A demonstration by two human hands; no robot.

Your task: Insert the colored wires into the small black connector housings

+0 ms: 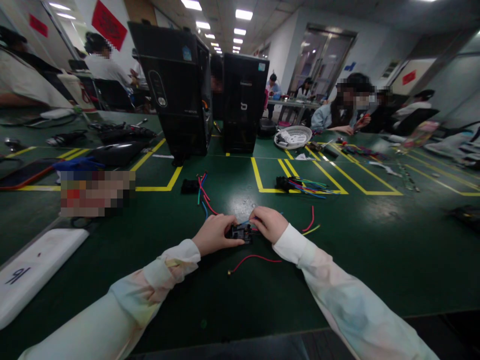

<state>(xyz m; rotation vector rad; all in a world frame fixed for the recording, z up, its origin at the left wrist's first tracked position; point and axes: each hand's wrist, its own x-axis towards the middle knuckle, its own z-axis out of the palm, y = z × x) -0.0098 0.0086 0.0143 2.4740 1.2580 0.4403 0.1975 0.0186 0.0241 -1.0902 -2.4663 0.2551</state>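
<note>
Near the middle of the green table [165, 280], my left hand [216, 234] grips a small black part [243, 233] between thumb and fingers. My right hand [269, 223] is closed in a pinch at the part's right side, on a thin blue wire [245, 221]. A red wire end shows beneath its fingers. One loose red wire [257, 257] lies just in front of the hands. To the right are a short red wire [312, 219] and a yellow wire [312, 230]. Behind the left hand sits another black part [190, 186] beside red, green and blue wires.
Two black computer cases [180, 95] [243, 102] stand at the back. A bundle of coloured wires [305, 186] lies right of centre, with a white basket [292, 137] behind it. A white case [41, 270] is at the left. Several people sit at tables beyond.
</note>
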